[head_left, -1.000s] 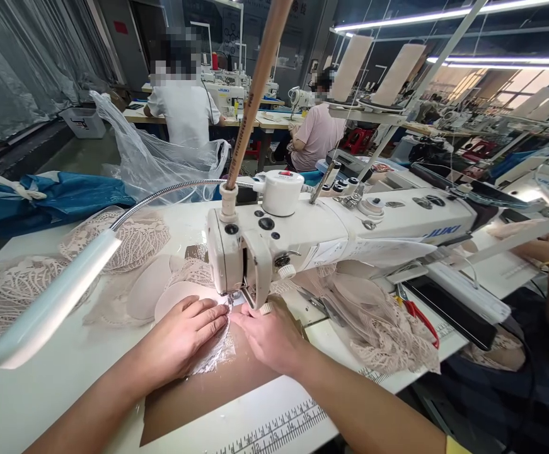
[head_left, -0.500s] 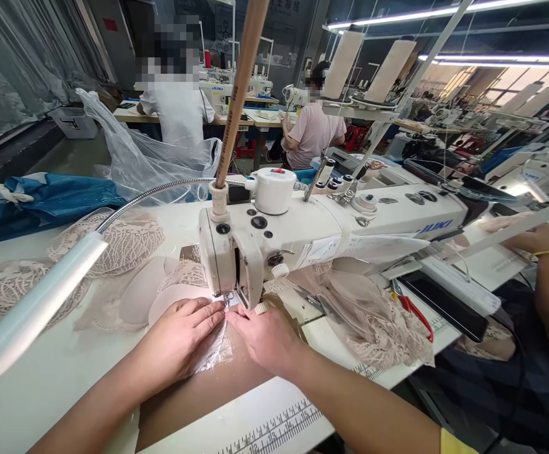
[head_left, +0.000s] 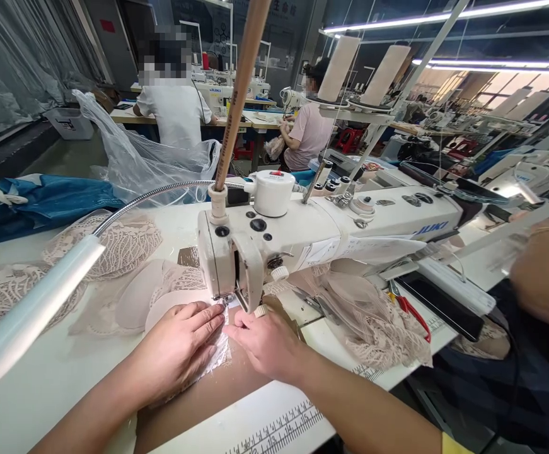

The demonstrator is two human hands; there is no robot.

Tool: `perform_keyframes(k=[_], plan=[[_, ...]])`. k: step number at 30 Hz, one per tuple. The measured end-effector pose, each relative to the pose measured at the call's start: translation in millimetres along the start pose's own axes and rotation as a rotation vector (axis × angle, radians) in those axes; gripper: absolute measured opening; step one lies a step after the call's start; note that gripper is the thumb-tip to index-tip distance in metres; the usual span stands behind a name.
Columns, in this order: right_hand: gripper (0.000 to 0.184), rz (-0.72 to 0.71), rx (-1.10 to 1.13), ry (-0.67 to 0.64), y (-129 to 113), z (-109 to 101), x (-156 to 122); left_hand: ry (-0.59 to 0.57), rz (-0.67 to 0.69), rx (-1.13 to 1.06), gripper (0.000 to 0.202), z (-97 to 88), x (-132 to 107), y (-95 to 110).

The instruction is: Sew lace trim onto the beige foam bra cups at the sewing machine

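Observation:
My left hand (head_left: 186, 337) lies flat on pale lace fabric (head_left: 218, 350), its fingertips close to the presser foot (head_left: 225, 299) of a white sewing machine (head_left: 236, 252). Opposite it, my right hand (head_left: 267, 340) is curled, thumb and forefinger pinched at the fabric's right edge. The palms hide part of the work. Under the left fingers a smooth beige bra cup (head_left: 167, 308) reaches out to the left. A brown sheet (head_left: 198, 403) covers the table below the hands.
Lace cups (head_left: 118, 246) lie left beneath a lamp (head_left: 38, 309). Right of the machine are a lace pile (head_left: 378, 315), red-handled scissors (head_left: 413, 315) and a black phone (head_left: 442, 306). A co-worker's arm (head_left: 546, 271) is at far right; two people sit ahead.
My right fingers have curled more and drawn slightly back from the presser foot. The left hand stays nearly in place. The co-worker's arm at right has moved and is blurred.

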State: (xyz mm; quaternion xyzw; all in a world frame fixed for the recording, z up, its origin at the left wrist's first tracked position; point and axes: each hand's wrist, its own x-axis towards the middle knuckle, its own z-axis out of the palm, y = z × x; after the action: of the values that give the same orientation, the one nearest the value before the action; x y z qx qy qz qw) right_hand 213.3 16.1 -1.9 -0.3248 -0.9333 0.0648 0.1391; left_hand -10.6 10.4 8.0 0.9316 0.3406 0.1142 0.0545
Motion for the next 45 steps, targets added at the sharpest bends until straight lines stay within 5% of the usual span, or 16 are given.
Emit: perform_keyframes(k=[7,16,19,27,36,45], plan=[[0.022,0.082,-0.030,-0.050,-3.5,-4.4,3.1,-0.029,-0.067,-0.006,0.036,0.5,2.7,-1.4],[0.026,-0.069,0.116,0.026,3.6,3.8,-8.8,0.037,-0.050,-0.164,0.031,0.8,-7.2,0.7],[0.021,-0.114,0.113,0.009,4.2,5.0,-10.2,0.039,-0.109,-0.222,0.020,3.3,-7.9,6.1],[0.021,-0.124,0.088,-0.010,3.6,2.6,-9.4,0.057,-0.261,-0.384,0.030,3.5,-5.5,8.1],[0.021,-0.132,0.104,-0.014,3.7,0.2,-9.2,0.001,-0.110,-0.388,0.022,-2.7,-6.6,6.1],[0.021,-0.136,0.095,0.010,3.8,1.5,-9.7,0.052,-0.245,-0.395,0.029,3.4,-4.1,9.9]])
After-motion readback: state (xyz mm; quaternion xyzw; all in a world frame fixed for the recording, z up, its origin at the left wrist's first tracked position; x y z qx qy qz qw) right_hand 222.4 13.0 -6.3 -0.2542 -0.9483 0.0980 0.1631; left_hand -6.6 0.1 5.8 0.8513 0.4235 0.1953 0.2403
